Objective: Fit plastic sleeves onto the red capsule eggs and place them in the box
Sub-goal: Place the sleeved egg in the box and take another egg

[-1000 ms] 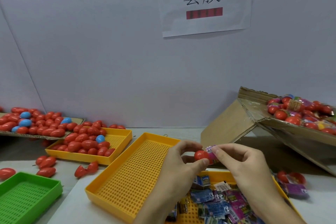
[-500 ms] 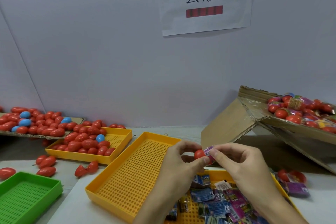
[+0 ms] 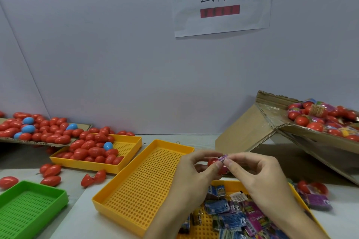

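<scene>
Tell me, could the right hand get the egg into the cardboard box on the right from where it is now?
Probably yes. The right hand pinches the purple sleeve on the red egg, and nothing stands between it and the open cardboard box. The left hand would need to let go first.

A packing workstation: sorting trays (image 3: 124,141) of capsule eggs (image 3: 88,146) below a printed wall sign (image 3: 221,0)

Clearance: open centre lane, obstructions left, right and near.

The perforated yellow tray (image 3: 143,186) offers an unobstructed floor ahead of the hands. To the left, a filled yellow tray (image 3: 134,142), loose red eggs (image 3: 50,170) and a green tray (image 3: 29,207) obstruct the table. At right, the tilted cardboard box (image 3: 272,122) overhangs the table; sleeve packets (image 3: 233,217) crowd the near tray.
</scene>
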Demonstrator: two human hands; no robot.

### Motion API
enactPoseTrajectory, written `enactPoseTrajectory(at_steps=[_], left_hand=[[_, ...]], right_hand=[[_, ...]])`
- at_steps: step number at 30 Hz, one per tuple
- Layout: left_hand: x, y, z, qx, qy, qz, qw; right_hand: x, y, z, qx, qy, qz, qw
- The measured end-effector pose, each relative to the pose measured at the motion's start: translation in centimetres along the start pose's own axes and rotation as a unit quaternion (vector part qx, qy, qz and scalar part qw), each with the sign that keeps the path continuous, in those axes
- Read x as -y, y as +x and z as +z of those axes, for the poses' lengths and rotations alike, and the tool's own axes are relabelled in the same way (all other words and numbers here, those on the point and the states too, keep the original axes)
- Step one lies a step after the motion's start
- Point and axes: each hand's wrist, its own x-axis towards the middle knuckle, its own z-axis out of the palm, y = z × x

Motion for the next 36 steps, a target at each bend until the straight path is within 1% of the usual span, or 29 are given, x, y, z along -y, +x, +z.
enactPoseTrajectory(at_steps=[3,9,16,19,23,27,29,32,36], left_hand=[[0.0,0.0,0.1,-0.007,-0.008,0.002,1.0],[0.0,0.2,0.0,-0.035,-0.065,0.003,0.997],[-0.1,0.1,0.1,-0.049,-0.117,-0.01,0.992],[-0.1,0.1,0.2,-0.05,-0.132,-0.011,0.99],[0.0,0.0,0.6,-0.061,-0.1,-0.013,0.993],[0.2,0.0,0.8,-0.067,-0.058,-0.022,0.996],[0.2,0.1,0.8,-0.067,-0.076,-0.045,0.994],[0.1,0.2,0.7,-0.04,-0.122,-0.08,0.988],[-0.1,0.0,0.5,0.025,-0.076,-0.057,0.995]], right_hand=[[0.0,-0.2,0.1,-0.01,-0.024,-0.006,1.0],[-0.1,-0.3,0.4,-0.059,-0.102,-0.041,0.992],[-0.3,-0.2,0.6,-0.033,-0.118,-0.036,0.992],[-0.4,-0.3,0.8,-0.047,-0.137,-0.052,0.988],[-0.3,-0.5,1.6,-0.06,-0.195,-0.077,0.976],[-0.5,-0.6,1.7,-0.07,-0.204,-0.078,0.973],[-0.4,-0.6,1.7,-0.07,-0.204,-0.084,0.973],[-0.1,-0.7,1.7,-0.052,-0.195,-0.095,0.975],[0.1,-0.8,1.7,-0.026,-0.181,-0.102,0.978]])
